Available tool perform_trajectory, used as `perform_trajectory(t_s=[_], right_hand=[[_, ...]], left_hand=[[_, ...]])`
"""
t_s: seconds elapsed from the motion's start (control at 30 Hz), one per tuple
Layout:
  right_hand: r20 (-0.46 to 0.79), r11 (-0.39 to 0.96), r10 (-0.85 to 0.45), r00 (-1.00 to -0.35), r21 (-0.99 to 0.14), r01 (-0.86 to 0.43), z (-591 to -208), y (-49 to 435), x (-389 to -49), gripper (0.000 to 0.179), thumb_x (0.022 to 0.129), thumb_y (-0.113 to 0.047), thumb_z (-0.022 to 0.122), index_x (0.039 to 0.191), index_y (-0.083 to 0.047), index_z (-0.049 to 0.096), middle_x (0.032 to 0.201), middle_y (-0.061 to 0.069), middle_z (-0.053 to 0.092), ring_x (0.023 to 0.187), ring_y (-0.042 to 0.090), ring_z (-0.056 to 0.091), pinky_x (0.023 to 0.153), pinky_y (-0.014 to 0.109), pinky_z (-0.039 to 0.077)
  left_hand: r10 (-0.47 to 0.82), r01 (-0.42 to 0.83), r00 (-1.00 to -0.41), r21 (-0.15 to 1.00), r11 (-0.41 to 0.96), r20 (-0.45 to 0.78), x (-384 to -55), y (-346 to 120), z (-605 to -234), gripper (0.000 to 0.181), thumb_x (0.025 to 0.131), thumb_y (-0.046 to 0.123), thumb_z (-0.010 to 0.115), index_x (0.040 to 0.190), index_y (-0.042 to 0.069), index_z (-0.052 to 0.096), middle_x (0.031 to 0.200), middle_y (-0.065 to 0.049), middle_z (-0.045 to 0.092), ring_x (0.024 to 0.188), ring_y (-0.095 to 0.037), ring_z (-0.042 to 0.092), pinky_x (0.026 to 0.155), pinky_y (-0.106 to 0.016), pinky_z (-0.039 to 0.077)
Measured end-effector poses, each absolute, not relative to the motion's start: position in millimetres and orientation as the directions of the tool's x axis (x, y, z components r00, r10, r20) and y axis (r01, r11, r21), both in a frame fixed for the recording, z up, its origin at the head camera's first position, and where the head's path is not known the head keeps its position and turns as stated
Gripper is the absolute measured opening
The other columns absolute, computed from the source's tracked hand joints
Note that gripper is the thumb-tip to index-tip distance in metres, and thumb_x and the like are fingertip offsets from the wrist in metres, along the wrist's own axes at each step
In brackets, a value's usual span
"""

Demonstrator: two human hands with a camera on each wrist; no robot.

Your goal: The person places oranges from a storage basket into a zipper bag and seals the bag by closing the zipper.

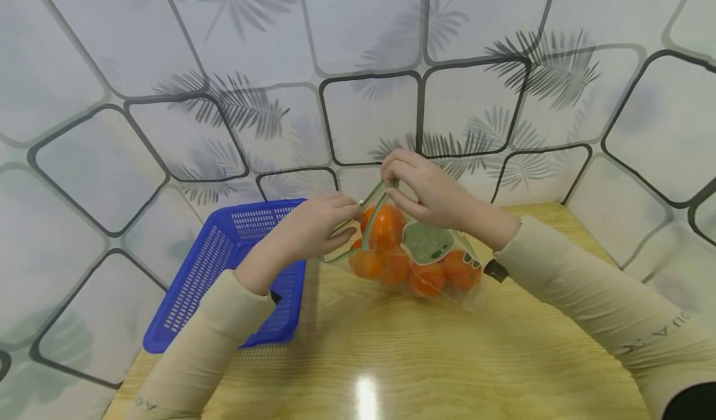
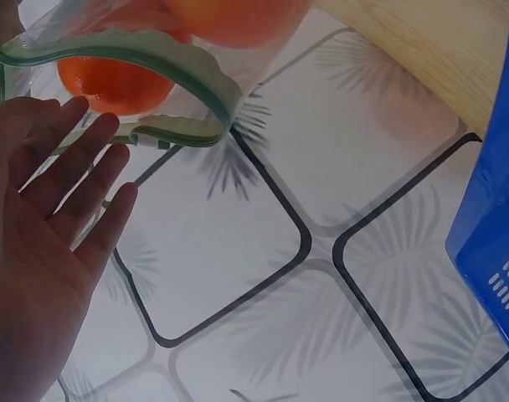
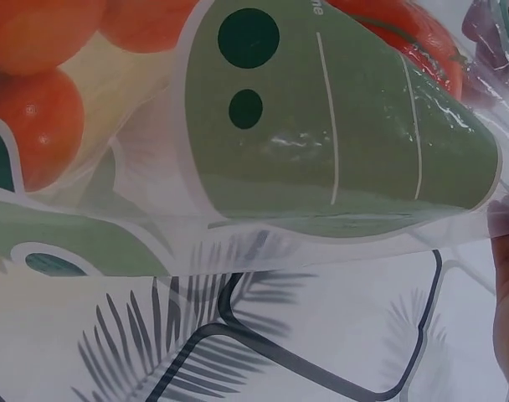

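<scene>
A clear zip bag (image 1: 431, 243) with a green-edged mouth and a green printed patch stands on the wooden table. Inside it are several glossy, round orange-red fruits (image 1: 427, 279) that look like tomatoes. With thumb and fingers, my right hand (image 1: 427, 190) pinches the upper rim of the bag's mouth; only part of that hand (image 3: 507, 276) shows in the right wrist view, at the edge. My left hand (image 1: 316, 224) is at the left side of the mouth. In the left wrist view its fingers (image 2: 95, 188) are mostly straight, close to the green rim (image 2: 179, 71).
A blue perforated plastic basket (image 1: 187, 277) stands left of the bag, partly behind my left forearm. The wooden table (image 1: 403, 358) extends in front of the bag. Patterned cloth or sheeting (image 1: 369, 118) with leaf prints rises behind and at both sides.
</scene>
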State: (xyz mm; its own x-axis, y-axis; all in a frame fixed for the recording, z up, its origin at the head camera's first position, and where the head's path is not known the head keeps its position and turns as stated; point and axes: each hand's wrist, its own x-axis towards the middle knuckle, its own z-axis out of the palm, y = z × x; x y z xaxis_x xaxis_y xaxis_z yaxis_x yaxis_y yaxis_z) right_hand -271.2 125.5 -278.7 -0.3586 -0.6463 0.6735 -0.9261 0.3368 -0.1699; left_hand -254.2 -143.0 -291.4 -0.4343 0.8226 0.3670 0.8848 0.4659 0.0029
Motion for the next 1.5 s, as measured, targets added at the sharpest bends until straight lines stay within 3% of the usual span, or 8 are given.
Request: perform_trajectory(t_s=[0.1, 0.33, 0.57, 0.87, 1.13, 1.5], right_hand=[[0.678, 0.335, -0.641, -0.36, -0.174, -0.926, -278.8, 126.6, -272.1, 0.004, 0.099, 0.0, 0.064, 0.099, -0.002, 0.061, 0.113, 0.014, 0.064, 0.106, 0.027, 0.059, 0.091, 0.041, 0.051], [0.684, 0.335, -0.632, -0.365, -0.184, -0.924, -278.4, 129.5, -274.5, 0.005, 0.097, 0.001, 0.064, 0.1, -0.001, 0.062, 0.114, 0.015, 0.064, 0.105, 0.027, 0.059, 0.093, 0.042, 0.051], [0.679, 0.334, -0.637, -0.365, -0.184, -0.924, -277.5, 131.6, -275.2, 0.004, 0.099, 0.0, 0.063, 0.098, -0.002, 0.06, 0.114, 0.017, 0.064, 0.106, 0.028, 0.059, 0.093, 0.043, 0.05], [0.671, 0.34, -0.641, -0.371, -0.185, -0.922, -276.8, 131.3, -275.1, 0.004, 0.1, -0.001, 0.063, 0.099, -0.003, 0.06, 0.115, 0.015, 0.063, 0.105, 0.027, 0.059, 0.091, 0.042, 0.05], [0.671, 0.324, -0.647, -0.363, -0.189, -0.927, -275.9, 130.0, -275.0, 0.005, 0.1, -0.001, 0.063, 0.098, -0.003, 0.059, 0.113, 0.014, 0.063, 0.104, 0.026, 0.057, 0.089, 0.04, 0.049], [0.666, 0.324, -0.648, -0.368, -0.196, -0.926, -277.8, 128.5, -274.6, 0.007, 0.1, -0.001, 0.063, 0.097, -0.005, 0.058, 0.112, 0.012, 0.061, 0.101, 0.023, 0.056, 0.087, 0.038, 0.048]], left_hand=[[0.821, 0.876, -0.448, -0.009, 0.482, 0.354, -252.2, -146.7, -290.8, 0.016, 0.096, 0.008, 0.076, 0.111, 0.01, 0.075, 0.113, -0.005, 0.075, 0.103, -0.024, 0.071, 0.091, -0.039, 0.059], [0.783, 0.819, -0.54, -0.023, 0.574, 0.309, -249.2, -167.0, -288.0, 0.02, 0.096, 0.012, 0.077, 0.116, 0.013, 0.074, 0.114, -0.003, 0.073, 0.103, -0.023, 0.07, 0.092, -0.042, 0.059], [0.765, 0.79, -0.581, -0.035, 0.613, 0.279, -246.1, -198.3, -288.6, 0.026, 0.091, 0.011, 0.079, 0.116, 0.009, 0.072, 0.114, -0.008, 0.07, 0.107, -0.028, 0.068, 0.096, -0.047, 0.057], [0.697, 0.71, -0.688, -0.011, 0.704, 0.201, -234.1, -233.2, -293.5, 0.04, 0.089, 0.013, 0.081, 0.128, 0.01, 0.07, 0.128, -0.015, 0.066, 0.114, -0.034, 0.065, 0.097, -0.051, 0.057], [0.663, 0.667, -0.729, -0.037, 0.744, 0.173, -219.4, -257.6, -298.3, 0.045, 0.085, 0.013, 0.084, 0.128, 0.012, 0.071, 0.124, -0.017, 0.066, 0.109, -0.036, 0.064, 0.093, -0.053, 0.058], [0.599, 0.601, -0.799, 0.024, 0.799, 0.062, -209.4, -283.5, -315.7, 0.056, 0.077, 0.01, 0.09, 0.129, 0.015, 0.07, 0.125, -0.019, 0.062, 0.108, -0.04, 0.063, 0.093, -0.058, 0.057]])
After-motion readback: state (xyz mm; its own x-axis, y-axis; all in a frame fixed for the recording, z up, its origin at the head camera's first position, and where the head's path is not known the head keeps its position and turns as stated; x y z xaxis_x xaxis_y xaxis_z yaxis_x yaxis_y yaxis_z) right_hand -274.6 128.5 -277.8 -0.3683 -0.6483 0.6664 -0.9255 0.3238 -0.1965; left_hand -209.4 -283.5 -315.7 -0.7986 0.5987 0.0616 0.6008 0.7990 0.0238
